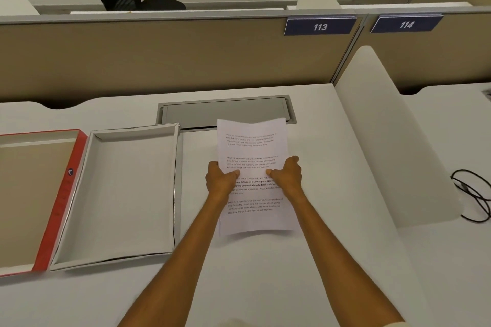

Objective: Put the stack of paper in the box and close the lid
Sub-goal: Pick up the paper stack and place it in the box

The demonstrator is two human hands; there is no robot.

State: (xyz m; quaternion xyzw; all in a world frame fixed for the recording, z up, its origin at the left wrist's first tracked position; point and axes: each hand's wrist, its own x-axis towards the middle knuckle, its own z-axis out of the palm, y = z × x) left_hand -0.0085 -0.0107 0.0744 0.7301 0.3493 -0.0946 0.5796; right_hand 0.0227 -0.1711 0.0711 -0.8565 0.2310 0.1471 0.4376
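Observation:
A stack of white printed paper [252,146] is held a little above the desk, right of centre. My left hand [220,180] grips its left edge, thumb on top. My right hand [288,176] grips its right edge the same way. The open white box [170,194] lies on the desk just left of the paper, with nothing inside. Its red-edged lid [61,202] lies upside down further left, touching the box, partly cut off by the frame edge.
A grey cable hatch [225,110] is set into the desk behind the paper. A white side divider [393,146] stands to the right, with black cables [475,194] beyond it. A tan partition [159,58] closes the back of the desk.

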